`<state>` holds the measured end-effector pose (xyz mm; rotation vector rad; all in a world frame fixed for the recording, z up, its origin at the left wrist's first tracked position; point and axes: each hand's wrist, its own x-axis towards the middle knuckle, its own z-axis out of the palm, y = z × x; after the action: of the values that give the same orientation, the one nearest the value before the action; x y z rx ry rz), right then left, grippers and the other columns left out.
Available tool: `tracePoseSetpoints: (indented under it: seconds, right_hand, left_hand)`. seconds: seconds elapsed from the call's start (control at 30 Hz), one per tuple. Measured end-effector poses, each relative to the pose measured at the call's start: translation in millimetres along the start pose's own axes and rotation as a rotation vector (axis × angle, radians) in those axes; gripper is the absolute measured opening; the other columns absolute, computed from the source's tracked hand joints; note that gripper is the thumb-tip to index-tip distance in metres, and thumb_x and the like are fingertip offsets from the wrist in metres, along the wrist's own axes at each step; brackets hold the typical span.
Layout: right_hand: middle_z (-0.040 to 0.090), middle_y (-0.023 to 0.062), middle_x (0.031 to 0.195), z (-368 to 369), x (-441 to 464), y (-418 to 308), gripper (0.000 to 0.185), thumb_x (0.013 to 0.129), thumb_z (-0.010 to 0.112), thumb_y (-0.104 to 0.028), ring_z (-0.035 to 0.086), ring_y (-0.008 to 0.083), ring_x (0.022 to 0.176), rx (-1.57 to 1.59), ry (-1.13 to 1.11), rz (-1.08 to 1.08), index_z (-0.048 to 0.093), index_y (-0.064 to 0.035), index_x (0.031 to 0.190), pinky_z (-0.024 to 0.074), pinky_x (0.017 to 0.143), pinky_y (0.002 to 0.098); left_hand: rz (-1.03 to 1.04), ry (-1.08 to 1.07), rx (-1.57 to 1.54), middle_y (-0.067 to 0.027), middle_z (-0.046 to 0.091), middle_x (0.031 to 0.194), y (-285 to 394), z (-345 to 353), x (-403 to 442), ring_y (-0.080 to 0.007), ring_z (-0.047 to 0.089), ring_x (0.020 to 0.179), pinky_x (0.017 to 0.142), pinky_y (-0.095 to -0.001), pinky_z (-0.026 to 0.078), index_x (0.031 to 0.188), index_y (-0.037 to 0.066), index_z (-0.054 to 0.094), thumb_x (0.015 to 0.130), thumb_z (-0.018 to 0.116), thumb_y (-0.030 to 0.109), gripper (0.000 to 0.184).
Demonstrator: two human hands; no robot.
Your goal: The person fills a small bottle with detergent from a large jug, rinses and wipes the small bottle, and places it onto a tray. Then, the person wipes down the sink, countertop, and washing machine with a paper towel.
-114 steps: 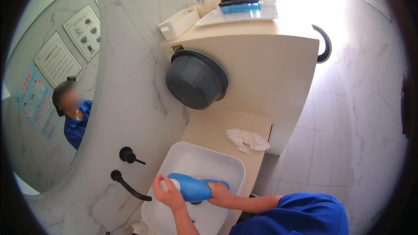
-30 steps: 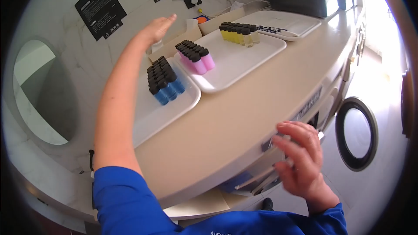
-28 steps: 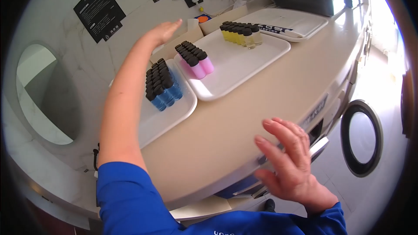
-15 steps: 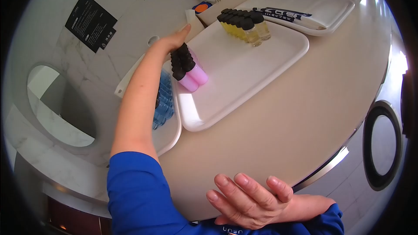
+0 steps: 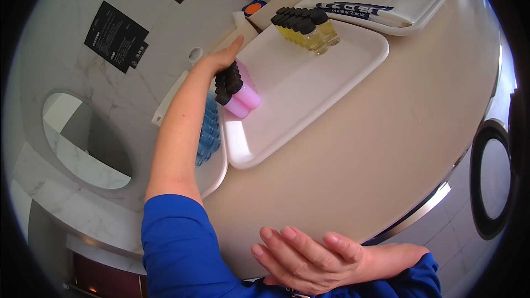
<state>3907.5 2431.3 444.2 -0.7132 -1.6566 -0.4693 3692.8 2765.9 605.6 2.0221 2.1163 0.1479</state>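
My left hand (image 5: 226,57) reaches to the far left edge of a white tray (image 5: 309,105). It is at the back end of a double row of pink bottles (image 5: 238,105) with black caps. One digit stretches out past them; the other fingers are hidden behind the wrist and the caps. Whether the hand presses on the bottles, I cannot tell. Close to my body, my right hand (image 5: 309,259) is raised above the counter edge, fingers extended and holding nothing. Yellow bottles (image 5: 306,33) with black caps stand in rows at the tray's back.
Blue bottles (image 5: 208,132) lie in a second white tray (image 5: 218,179), partly behind my left forearm. A third tray (image 5: 425,5) at the back right holds wrapped sticks (image 5: 359,12). The beige counter (image 5: 353,165) ends in a curved edge. Black signs (image 5: 116,36) mark the marbled wall.
The view has shifted slightly. My left hand stays by the pink bottles, and my right hand has moved little. The bottles keep their arrangement.
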Motion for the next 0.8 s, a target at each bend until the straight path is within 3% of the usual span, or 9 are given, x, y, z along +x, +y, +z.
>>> tracePoseSetpoints:
  seconds: [0.13, 0.2, 0.67, 0.8]
  right_hand:
    - [0.055, 0.0038, 0.126, -2, 2, 4, 0.043, 0.095, 0.034, -0.038, 0.048, 0.0189, 0.122, 0.028, -0.017, -0.002, 0.056, -0.0135, 0.123, 0.0226, 0.108, 0.0424]
    - [0.064, -0.0036, 0.111, -2, 5, 9, 0.041, 0.095, 0.033, -0.04, 0.052, 0.0159, 0.116, -0.038, -0.037, -0.079, 0.064, -0.0198, 0.113, 0.0222, 0.107, 0.0406]
    - [0.063, -0.001, 0.113, -5, 5, 9, 0.04, 0.094, 0.035, -0.038, 0.051, 0.0181, 0.118, -0.002, -0.078, -0.081, 0.064, -0.0172, 0.114, 0.0193, 0.109, 0.0418]
    - [0.063, -0.0011, 0.113, -5, 6, 9, 0.04, 0.094, 0.035, -0.038, 0.052, 0.0179, 0.118, -0.003, -0.073, -0.08, 0.064, -0.017, 0.113, 0.0196, 0.109, 0.0416]
  left_hand:
    - [-0.03, 0.001, 0.014, -0.0192, 0.016, 0.149, 2, 0, -1, -0.0301, 0.012, 0.139, 0.111, -0.0391, 0.011, 0.144, 0.003, 0.018, 0.084, 0.02, 0.073, 0.092]
    - [-0.006, -0.001, 0.004, -0.0199, 0.016, 0.149, 3, 1, -4, -0.0302, 0.012, 0.139, 0.111, -0.0392, 0.011, 0.143, 0.002, 0.018, 0.083, 0.02, 0.074, 0.093]
    - [0.01, 0.045, -0.034, -0.0226, 0.023, 0.146, 0, 3, -6, -0.0307, 0.018, 0.138, 0.11, -0.0381, 0.015, 0.141, 0.0, 0.024, 0.083, 0.02, 0.074, 0.095]
    - [-0.044, 0.004, -0.146, -0.0188, 0.014, 0.15, -10, -5, 7, -0.0298, 0.011, 0.139, 0.111, -0.0424, 0.01, 0.145, 0.007, 0.016, 0.079, 0.017, 0.079, 0.098]
